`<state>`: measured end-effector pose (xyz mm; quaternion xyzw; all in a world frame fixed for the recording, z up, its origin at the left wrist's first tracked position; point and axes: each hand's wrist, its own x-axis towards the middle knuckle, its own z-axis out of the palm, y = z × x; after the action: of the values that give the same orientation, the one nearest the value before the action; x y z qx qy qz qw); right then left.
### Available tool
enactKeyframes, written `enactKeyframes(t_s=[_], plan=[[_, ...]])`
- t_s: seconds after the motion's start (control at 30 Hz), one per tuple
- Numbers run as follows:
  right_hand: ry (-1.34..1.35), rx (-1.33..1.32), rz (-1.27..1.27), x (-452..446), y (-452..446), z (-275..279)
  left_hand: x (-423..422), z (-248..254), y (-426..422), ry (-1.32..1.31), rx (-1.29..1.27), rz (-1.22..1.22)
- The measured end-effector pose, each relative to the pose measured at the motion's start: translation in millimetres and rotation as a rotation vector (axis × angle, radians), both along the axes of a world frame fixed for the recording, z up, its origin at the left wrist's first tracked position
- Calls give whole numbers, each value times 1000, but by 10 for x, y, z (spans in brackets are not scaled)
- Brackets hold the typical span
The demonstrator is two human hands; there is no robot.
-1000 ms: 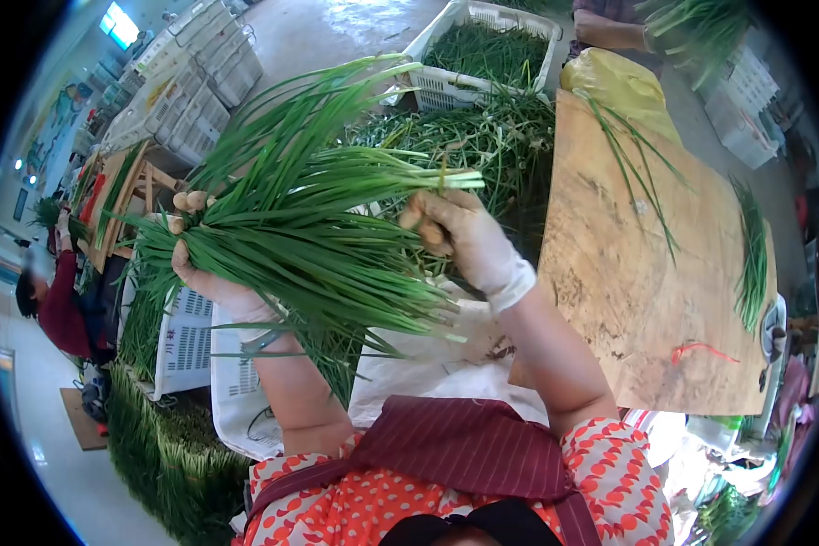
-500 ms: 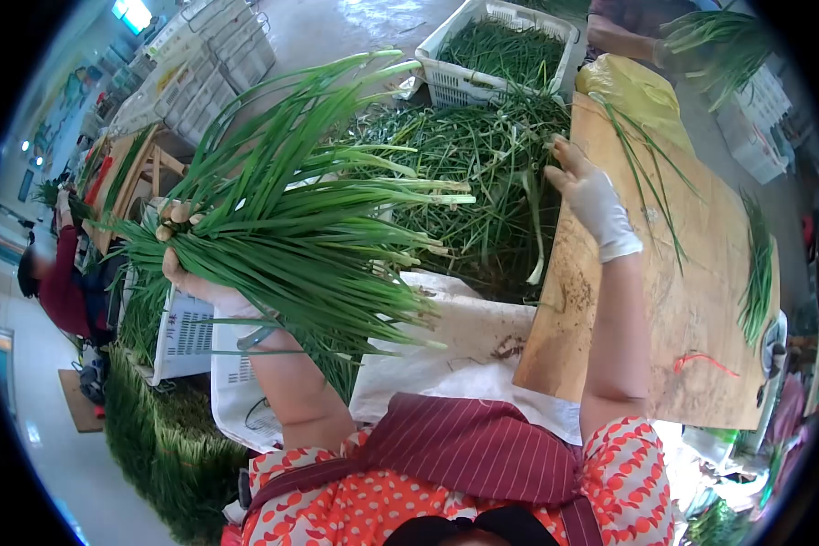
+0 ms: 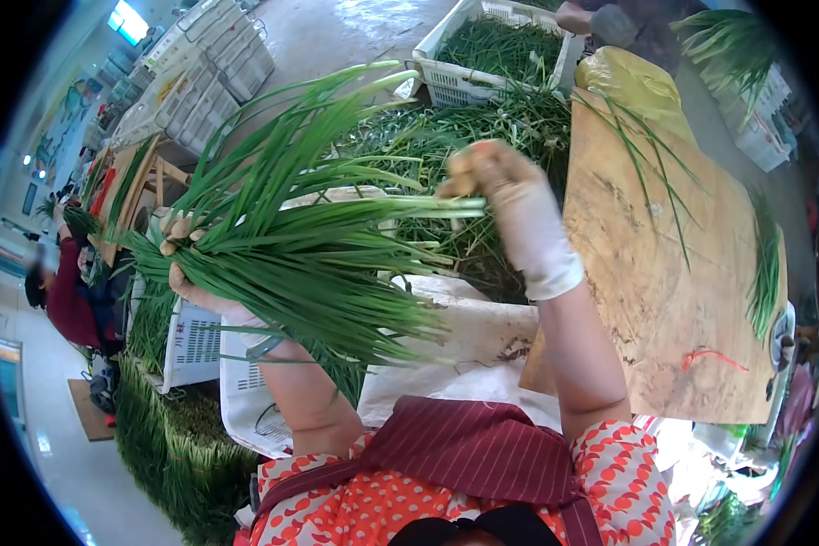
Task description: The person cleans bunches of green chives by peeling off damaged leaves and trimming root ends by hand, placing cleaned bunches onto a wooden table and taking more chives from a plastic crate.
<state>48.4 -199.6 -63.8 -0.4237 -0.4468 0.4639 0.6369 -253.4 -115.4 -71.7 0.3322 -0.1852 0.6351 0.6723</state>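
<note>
A large fanned bunch of green stalks [image 3: 309, 264] is gripped at its leafy end by my gloved left hand [image 3: 200, 273], its pale root ends pointing right. My right hand [image 3: 505, 196], also gloved, is at those pale ends with its fingers bent together, blurred by motion. Whether it pinches a stalk cannot be made out. Below and behind it lies a heap of loose, tangled stalks [image 3: 519, 136].
A wooden board [image 3: 646, 309] with a few stalks and a red string [image 3: 714, 358] is on the right. White crates [image 3: 473, 86] stand ahead and at the left. Stacked green bundles [image 3: 187, 455] are lower left. Two other people are at the far left and upper right.
My right hand went out over the heap beside the board, fingers apart, and is now back left at the bunch's pale ends with its fingers together. My left hand still holds the bunch.
</note>
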Motion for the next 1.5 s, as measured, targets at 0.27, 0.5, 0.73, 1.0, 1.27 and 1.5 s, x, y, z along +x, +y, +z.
enactKeyframes(t_s=[0.27,0.5,0.73,1.0,1.27,1.5], plan=[[-1066,-122,-569,927,145,-833,-149,-78,1,-7,39,20],[-531,81,220,104,365,-52,58,-10,-96,-47,-30,-22],[-569,-27,189,127,473,-18,2,-4,-74,3,-58,-20],[-250,155,-126,334,418,139,207,26,-117,-42,-77,-124],[141,114,263,285,608,157,309,17,-174,40,-244,-23],[625,482,352,1065,223,209,209,-41,-131,38,-130,-58]])
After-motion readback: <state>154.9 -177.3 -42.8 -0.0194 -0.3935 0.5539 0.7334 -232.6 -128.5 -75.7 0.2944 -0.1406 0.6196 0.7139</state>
